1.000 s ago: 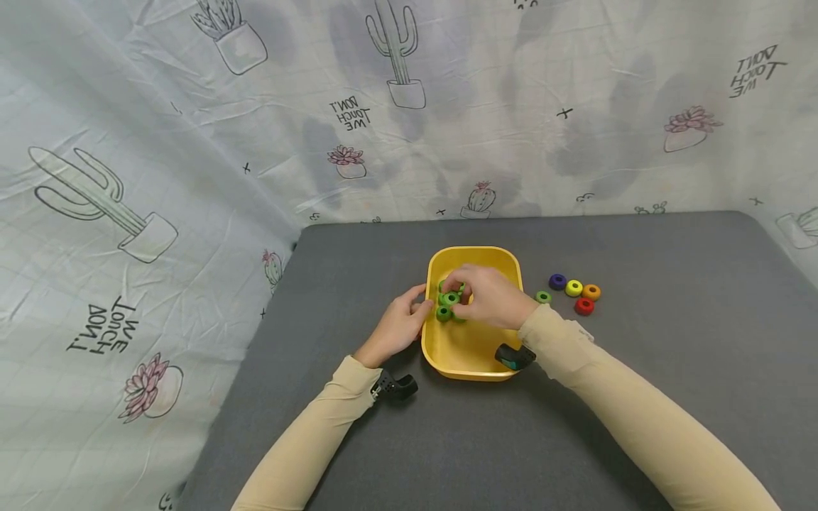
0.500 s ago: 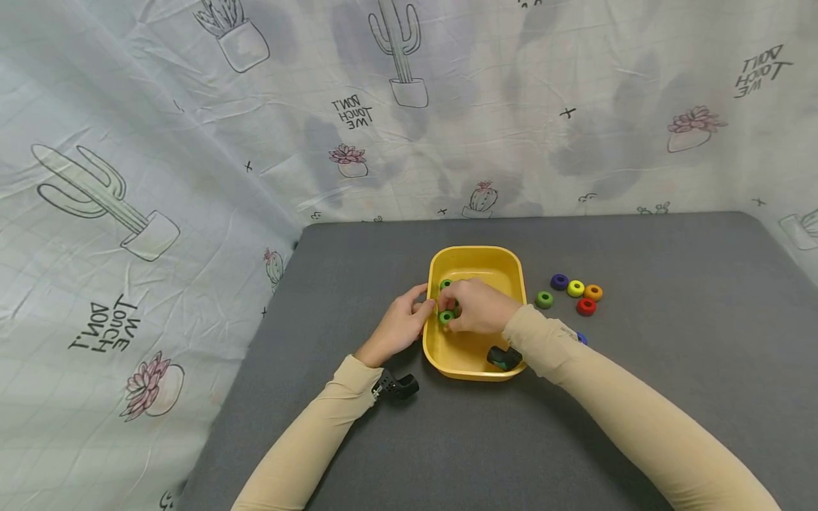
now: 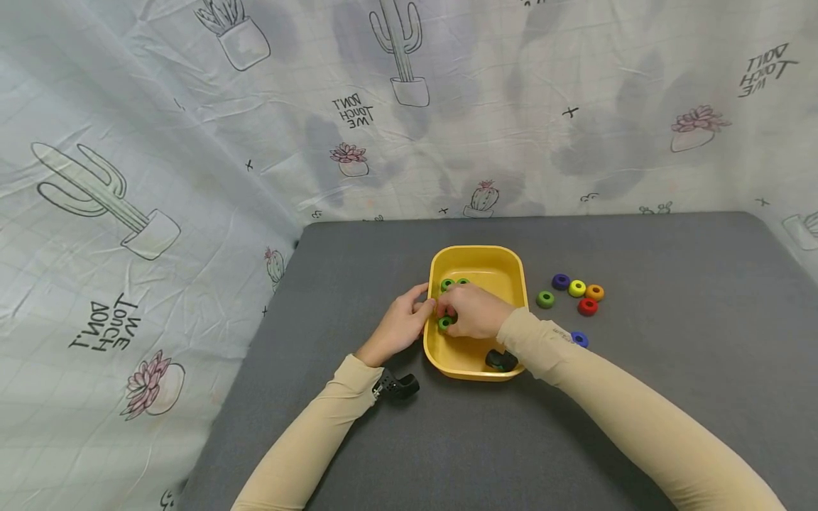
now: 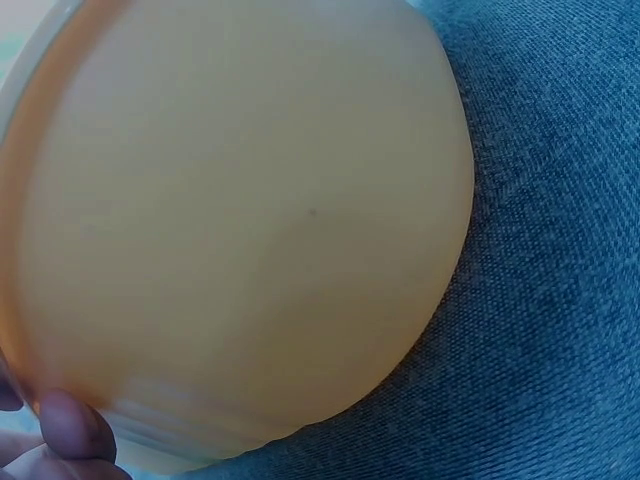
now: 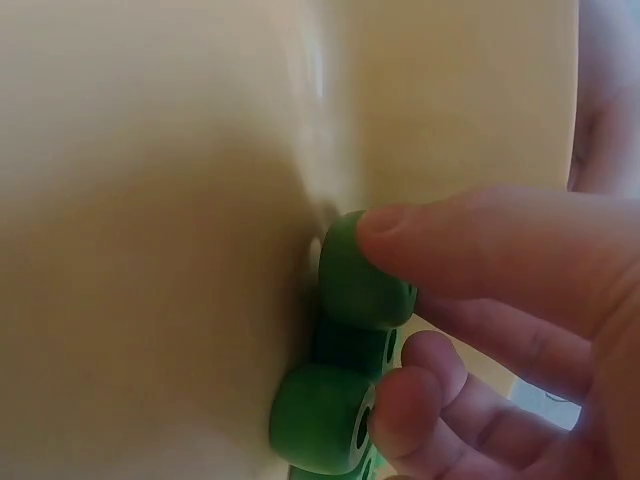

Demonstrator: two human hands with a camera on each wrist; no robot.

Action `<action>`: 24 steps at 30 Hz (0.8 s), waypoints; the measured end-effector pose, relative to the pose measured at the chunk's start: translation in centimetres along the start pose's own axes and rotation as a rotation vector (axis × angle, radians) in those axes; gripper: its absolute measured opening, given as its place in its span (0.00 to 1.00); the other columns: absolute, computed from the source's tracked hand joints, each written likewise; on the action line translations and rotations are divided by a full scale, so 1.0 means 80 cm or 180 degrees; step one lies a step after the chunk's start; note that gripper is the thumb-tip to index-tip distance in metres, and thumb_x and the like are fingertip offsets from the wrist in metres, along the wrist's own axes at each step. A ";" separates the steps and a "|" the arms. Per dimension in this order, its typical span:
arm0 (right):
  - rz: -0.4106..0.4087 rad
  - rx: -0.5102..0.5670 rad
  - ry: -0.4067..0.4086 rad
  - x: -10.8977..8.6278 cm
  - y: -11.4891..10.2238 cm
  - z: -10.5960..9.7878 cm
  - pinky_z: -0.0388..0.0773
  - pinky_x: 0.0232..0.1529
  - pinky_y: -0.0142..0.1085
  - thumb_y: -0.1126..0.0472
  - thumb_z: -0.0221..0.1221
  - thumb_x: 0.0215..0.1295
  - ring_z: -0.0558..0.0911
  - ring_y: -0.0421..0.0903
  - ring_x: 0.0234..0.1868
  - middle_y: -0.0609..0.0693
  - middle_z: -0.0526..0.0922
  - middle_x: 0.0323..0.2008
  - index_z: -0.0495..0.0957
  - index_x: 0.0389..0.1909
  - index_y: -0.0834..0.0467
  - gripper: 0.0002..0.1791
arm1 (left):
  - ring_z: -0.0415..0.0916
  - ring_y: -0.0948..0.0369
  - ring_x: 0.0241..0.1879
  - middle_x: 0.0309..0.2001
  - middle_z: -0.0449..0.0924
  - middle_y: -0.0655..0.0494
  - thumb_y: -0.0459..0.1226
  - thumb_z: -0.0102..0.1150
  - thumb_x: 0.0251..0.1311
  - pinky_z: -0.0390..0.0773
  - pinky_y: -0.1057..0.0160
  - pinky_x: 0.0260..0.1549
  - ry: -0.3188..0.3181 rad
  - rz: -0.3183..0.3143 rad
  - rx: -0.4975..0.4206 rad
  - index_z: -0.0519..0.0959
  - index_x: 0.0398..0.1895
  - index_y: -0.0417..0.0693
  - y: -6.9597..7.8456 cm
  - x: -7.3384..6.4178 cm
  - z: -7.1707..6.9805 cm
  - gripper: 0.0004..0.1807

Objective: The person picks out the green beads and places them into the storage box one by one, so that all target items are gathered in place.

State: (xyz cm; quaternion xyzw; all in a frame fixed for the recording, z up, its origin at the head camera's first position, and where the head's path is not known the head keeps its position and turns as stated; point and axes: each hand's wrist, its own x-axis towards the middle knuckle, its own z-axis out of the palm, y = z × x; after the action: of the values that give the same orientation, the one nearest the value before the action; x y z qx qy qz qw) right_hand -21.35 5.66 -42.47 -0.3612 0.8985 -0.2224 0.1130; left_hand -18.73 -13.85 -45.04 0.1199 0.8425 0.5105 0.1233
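A shallow yellow tray [image 3: 456, 356] holds several green beads with holes through them. At its left side my left hand [image 3: 397, 323] grips the wall; in the left wrist view its fingertips [image 4: 75, 430] lie right at the rim. My right hand [image 3: 474, 311] is inside the tray, fingers curled over the beads on the left side. In the right wrist view its thumb presses a green bead [image 5: 355, 280], and a fingertip lies against another green bead [image 5: 320, 420]. Two green beads [image 3: 447, 284] show beyond the right hand; others are partly hidden beneath it.
Right of the tray on the grey tabletop [image 3: 690, 355] lie loose beads: green [image 3: 545, 299], purple [image 3: 561, 282], yellow [image 3: 577, 288], orange [image 3: 595, 292] and red [image 3: 587, 306]. The right sleeve partly covers a blue bead [image 3: 579, 339]. Cactus-print cloth [image 3: 486, 106] hangs behind.
My right hand has moved left and a little nearer along the tray's left wall, its fingers staying among the green beads. The blue bead has come into view beside the sleeve. My left hand stays put.
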 end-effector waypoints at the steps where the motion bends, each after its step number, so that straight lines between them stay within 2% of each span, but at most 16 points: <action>1: 0.0016 -0.0003 -0.0009 0.000 -0.001 0.000 0.75 0.42 0.35 0.63 0.76 0.57 0.75 0.42 0.34 0.46 0.79 0.33 0.85 0.38 0.55 0.10 | 0.71 0.63 0.20 0.25 0.79 0.52 0.42 0.48 0.82 0.70 0.67 0.24 -0.0005 -0.0001 0.0004 0.63 0.79 0.43 0.000 0.000 0.000 0.28; 7: 0.0082 0.0089 -0.0013 -0.002 -0.002 -0.002 0.75 0.44 0.37 0.63 0.75 0.58 0.75 0.44 0.35 0.47 0.79 0.33 0.85 0.39 0.55 0.11 | 0.70 0.63 0.19 0.23 0.77 0.55 0.42 0.47 0.82 0.69 0.67 0.23 -0.0009 0.0013 0.0017 0.64 0.79 0.43 0.001 -0.001 0.000 0.28; 14: 0.0133 0.0252 0.0087 -0.008 -0.002 -0.011 0.79 0.48 0.41 0.62 0.74 0.60 0.80 0.46 0.39 0.49 0.85 0.37 0.86 0.41 0.57 0.10 | 0.70 0.63 0.19 0.22 0.75 0.57 0.42 0.47 0.82 0.69 0.66 0.23 0.0007 0.0012 0.0037 0.64 0.79 0.44 0.002 -0.001 0.000 0.27; 21: 0.0054 0.0513 0.0295 -0.024 -0.004 -0.025 0.82 0.41 0.37 0.62 0.73 0.61 0.81 0.42 0.33 0.54 0.85 0.44 0.87 0.47 0.60 0.14 | 0.71 0.63 0.20 0.23 0.77 0.55 0.43 0.48 0.82 0.70 0.66 0.24 0.0026 -0.0045 0.0039 0.64 0.79 0.44 0.002 0.000 0.000 0.28; 24: 0.0069 0.0597 0.0360 -0.032 -0.006 -0.033 0.82 0.42 0.38 0.62 0.73 0.62 0.82 0.42 0.34 0.56 0.85 0.47 0.86 0.49 0.61 0.15 | 0.71 0.62 0.20 0.23 0.76 0.55 0.43 0.48 0.82 0.70 0.66 0.24 0.0022 -0.0058 0.0031 0.64 0.79 0.44 0.002 0.000 0.000 0.28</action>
State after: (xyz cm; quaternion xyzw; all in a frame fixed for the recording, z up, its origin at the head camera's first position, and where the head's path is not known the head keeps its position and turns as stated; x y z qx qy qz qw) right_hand -20.19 7.96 -39.83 -0.3261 0.8826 -0.3243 0.0978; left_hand -18.70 -13.75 -44.92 0.1111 0.8464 0.5057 0.1246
